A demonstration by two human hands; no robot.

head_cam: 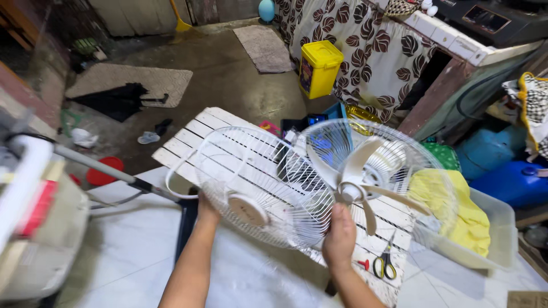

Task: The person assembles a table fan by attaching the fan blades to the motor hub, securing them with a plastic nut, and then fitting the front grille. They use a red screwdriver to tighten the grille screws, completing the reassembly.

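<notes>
White front fan grille between hands: left hand gripping rim, right hand clutching edge.

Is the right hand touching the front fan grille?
Touching. The head view shows the right hand gripping the rim of the front fan grille, fingers wrapped over its wires.
</notes>
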